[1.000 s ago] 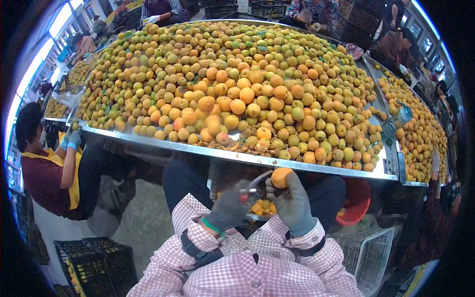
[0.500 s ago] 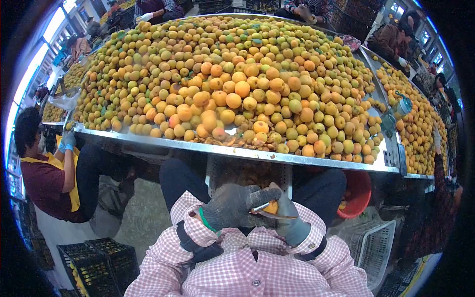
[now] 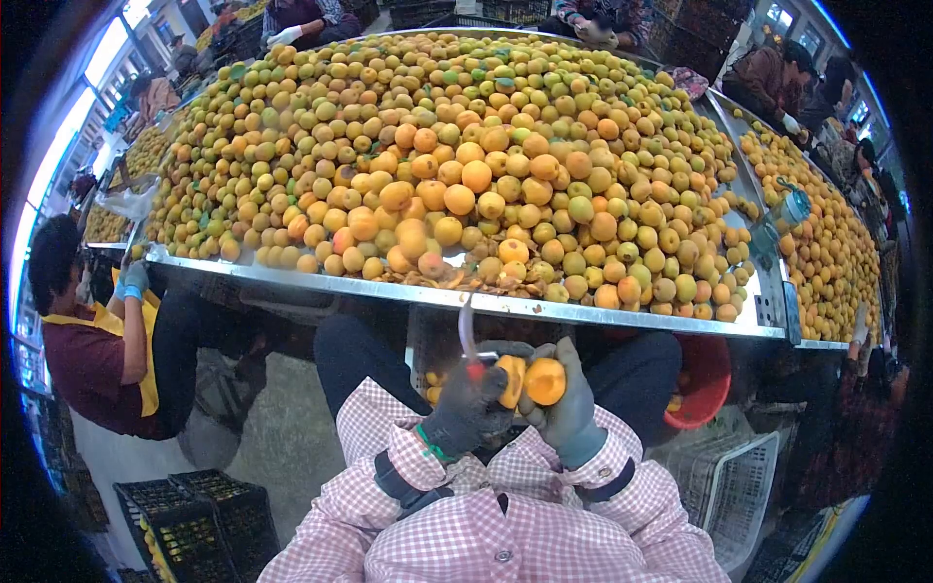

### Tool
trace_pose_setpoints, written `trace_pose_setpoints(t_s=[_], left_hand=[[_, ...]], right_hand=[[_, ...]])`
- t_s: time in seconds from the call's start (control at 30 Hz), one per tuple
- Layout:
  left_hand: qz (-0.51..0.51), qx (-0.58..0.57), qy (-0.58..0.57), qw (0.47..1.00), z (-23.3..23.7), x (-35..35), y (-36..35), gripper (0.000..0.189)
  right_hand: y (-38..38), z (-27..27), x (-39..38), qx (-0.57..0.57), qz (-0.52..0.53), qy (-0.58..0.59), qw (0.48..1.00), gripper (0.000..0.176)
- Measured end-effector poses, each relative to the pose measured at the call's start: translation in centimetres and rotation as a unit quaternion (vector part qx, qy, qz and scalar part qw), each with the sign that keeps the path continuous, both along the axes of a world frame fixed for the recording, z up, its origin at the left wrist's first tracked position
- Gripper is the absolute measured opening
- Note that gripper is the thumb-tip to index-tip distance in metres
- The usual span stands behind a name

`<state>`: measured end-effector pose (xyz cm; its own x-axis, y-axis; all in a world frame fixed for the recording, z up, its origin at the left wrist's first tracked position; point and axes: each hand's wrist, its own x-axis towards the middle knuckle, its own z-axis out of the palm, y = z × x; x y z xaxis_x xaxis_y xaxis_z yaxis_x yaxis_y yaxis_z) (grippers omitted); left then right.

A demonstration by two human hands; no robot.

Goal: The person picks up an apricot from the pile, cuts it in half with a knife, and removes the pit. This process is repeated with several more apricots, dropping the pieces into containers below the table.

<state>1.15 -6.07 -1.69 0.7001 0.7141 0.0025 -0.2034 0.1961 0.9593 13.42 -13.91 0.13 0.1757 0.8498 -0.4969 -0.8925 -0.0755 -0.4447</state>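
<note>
My left hand [image 3: 469,406], in a dark grey glove, is closed around a knife [image 3: 467,335] with a red handle and a curved blade pointing up. The same hand pinches one apricot half [image 3: 510,381], cut side showing. In my right hand [image 3: 571,413], gloved in lighter grey, sits the other apricot half [image 3: 545,382], its cut face and hollow turned up. Both halves are held side by side above my lap. Beyond them, a metal table [image 3: 389,289] bears a large heap of whole apricots [image 3: 428,146], with peel-like scraps [image 3: 486,279] near its front edge.
A crate [image 3: 423,340] lies between my knees under the hands. A red bucket [image 3: 702,384] and a white crate [image 3: 743,486] stand at the right; black crates [image 3: 199,515] at the lower left. A seated co-worker [image 3: 92,340] is at the left. A green-lidded bottle [image 3: 792,209] lies at the right.
The apricot, earlier held against the knife, now shows as two separate halves. The blade has swung from lying across my hands to pointing up, and my hands have opened out slightly.
</note>
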Motion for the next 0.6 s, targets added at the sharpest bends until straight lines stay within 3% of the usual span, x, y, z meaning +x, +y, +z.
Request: trace_pose_setpoints(t_s=[0.03, 0.07, 0.13, 0.17, 0.2, 0.27, 0.3, 0.33, 0.4, 0.43, 0.5, 0.53, 0.57, 0.6], left_hand=[[0.009, -0.293, -0.058, 0.954, 0.7, -0.8, -0.4, 0.052], [0.007, -0.294, -0.059, 0.954, 0.0, -1.2, -0.3, 0.052], [-0.055, -0.323, -0.083, 0.941, -2.4, -2.4, 0.3, 0.050], [-0.107, 0.026, 0.157, 0.982, -2.2, -3.0, 1.6, 0.052], [-0.105, 0.027, 0.158, 0.981, -1.2, -2.5, 1.5, 0.052], [-0.029, -0.224, -0.042, 0.973, 1.0, -1.4, 0.7, 0.055], [-0.083, -0.177, 0.026, 0.980, 1.1, -1.9, 1.3, 0.059], [-0.085, -0.178, 0.027, 0.980, 0.7, -1.6, 1.2, 0.059], [-0.006, -0.012, -0.025, 1.000, -0.1, -0.6, 0.9, 0.063], [-0.008, -0.013, -0.023, 1.000, 0.0, -0.9, 1.3, 0.063], [0.005, 0.228, 0.168, 0.959, 0.5, -2.1, 2.5, 0.069], [0.005, 0.227, 0.170, 0.959, 0.6, -2.6, 2.9, 0.069], [0.015, 0.130, 0.187, 0.974, 0.7, -3.1, 3.3, 0.067], [0.025, 0.033, 0.202, 0.979, 0.9, -3.2, 3.5, 0.065]], right_hand=[[-0.4, -2.6, 0.2, 0.103, 0.028, -0.102, 0.989, 0.029], [-0.4, -2.3, 0.7, 0.102, 0.026, -0.103, 0.989, 0.029], [0.0, -1.5, 1.5, 0.000, 0.157, -0.211, 0.965, 0.033], [0.1, -4.7, 2.2, 0.108, 0.138, -0.612, 0.771, 0.031], [0.0, -4.9, 1.8, 0.110, 0.138, -0.611, 0.772, 0.031], [0.1, -5.1, 0.9, 0.070, 0.062, -0.452, 0.887, 0.026], [-0.2, -2.2, 0.2, 0.115, 0.101, -0.278, 0.948, 0.032], [-0.2, -1.3, -0.2, 0.114, 0.099, -0.277, 0.949, 0.032], [-0.1, -0.5, -0.7, -0.007, 0.161, -0.339, 0.927, 0.032], [-0.1, -0.2, -1.1, -0.009, 0.109, -0.323, 0.940, 0.030], [-0.5, -0.4, -0.2, -0.029, 0.082, -0.319, 0.944, 0.026], [-0.5, -0.5, 0.3, -0.047, 0.055, -0.317, 0.946, 0.023], [-0.5, 0.0, 0.5, -0.039, 0.039, -0.228, 0.972, 0.026], [-0.9, -0.2, 0.7, -0.039, 0.039, -0.226, 0.972, 0.026]])
